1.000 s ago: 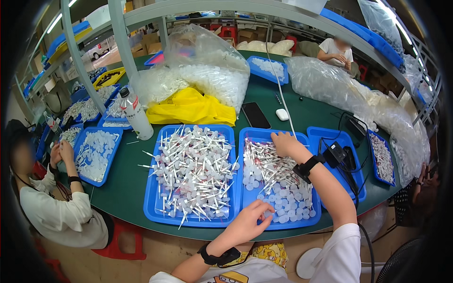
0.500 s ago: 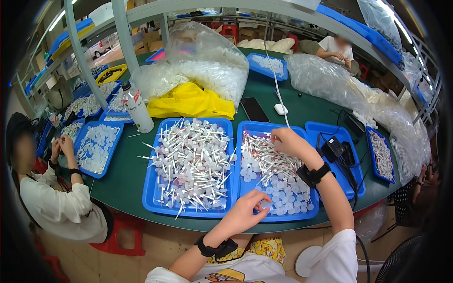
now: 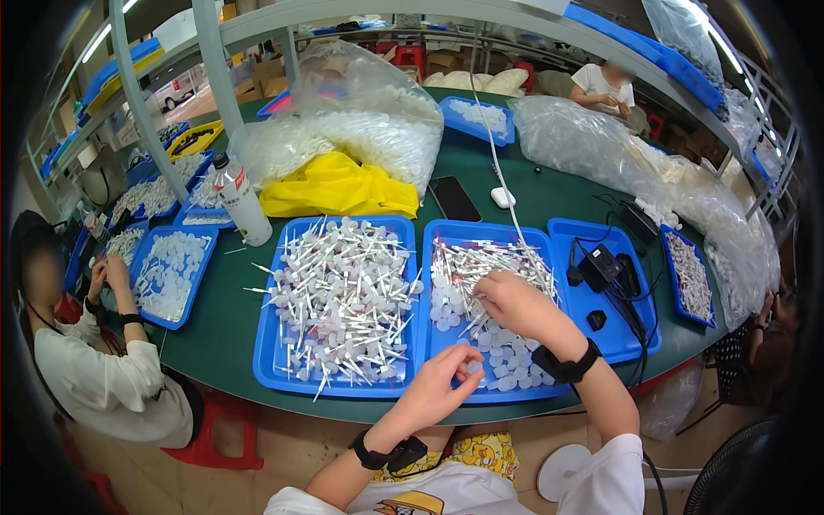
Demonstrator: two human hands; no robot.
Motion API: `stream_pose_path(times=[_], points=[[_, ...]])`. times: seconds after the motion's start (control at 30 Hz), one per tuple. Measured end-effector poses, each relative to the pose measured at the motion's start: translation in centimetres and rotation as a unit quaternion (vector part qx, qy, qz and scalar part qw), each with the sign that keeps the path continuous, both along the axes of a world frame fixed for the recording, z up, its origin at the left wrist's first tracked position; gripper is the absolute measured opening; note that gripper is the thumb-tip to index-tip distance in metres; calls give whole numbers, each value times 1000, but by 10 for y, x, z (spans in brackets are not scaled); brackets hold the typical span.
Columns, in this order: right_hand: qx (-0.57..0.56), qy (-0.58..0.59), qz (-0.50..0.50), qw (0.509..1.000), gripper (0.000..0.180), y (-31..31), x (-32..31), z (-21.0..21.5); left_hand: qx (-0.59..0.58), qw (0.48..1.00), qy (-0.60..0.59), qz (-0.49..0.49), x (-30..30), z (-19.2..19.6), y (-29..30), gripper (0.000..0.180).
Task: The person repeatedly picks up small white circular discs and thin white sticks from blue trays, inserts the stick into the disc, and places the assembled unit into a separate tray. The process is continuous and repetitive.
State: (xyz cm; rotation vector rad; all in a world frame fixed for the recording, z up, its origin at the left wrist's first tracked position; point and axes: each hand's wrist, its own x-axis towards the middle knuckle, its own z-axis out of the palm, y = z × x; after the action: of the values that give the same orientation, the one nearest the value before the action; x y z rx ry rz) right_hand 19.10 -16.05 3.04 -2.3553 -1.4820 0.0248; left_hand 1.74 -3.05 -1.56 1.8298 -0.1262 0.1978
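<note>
My left hand is closed at the near edge of the middle blue tray, pinching a round translucent white disc between thumb and fingertips. Farther back, my right hand hangs over the same tray with its fingertips pressed together; what they hold, if anything, is too small to make out. Under it lie thin white sticks with some reddish parts, heaped at the far side. Loose translucent discs fill the near side.
At left, a blue tray holds many sticks fitted with discs. A blue tray with a black adapter and cables sits at right. Behind are a yellow bag, a bottle and a phone. A person works at far left.
My right hand has come nearer and to the left, from the far sticks toward my left hand. The left hand has stayed almost in place, and the disc in its fingers now shows clearly.
</note>
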Motion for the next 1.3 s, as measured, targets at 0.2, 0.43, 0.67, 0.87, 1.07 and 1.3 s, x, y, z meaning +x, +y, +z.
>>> stream_pose_path(times=[0.2,0.43,0.67,0.87,1.07,1.3], points=[[-80,-104,-43,990,17,8,16,-9,-28,999,28,14,-1,0,-2,24],[-47,-28,-70,996,16,-1,1,1,-39,998,29,32,-2,-1,-2,26],[-27,-40,-86,995,14,-16,-6,-8,-47,997,41,36,-3,3,-3,26],[3,-71,-88,994,9,-20,-18,16,-81,995,47,44,-4,-2,-2,24],[110,48,-149,981,17,-30,-34,30,-181,980,69,35,-4,0,-2,18],[69,99,-150,981,24,-41,-45,31,-275,959,72,14,-4,-2,3,18]])
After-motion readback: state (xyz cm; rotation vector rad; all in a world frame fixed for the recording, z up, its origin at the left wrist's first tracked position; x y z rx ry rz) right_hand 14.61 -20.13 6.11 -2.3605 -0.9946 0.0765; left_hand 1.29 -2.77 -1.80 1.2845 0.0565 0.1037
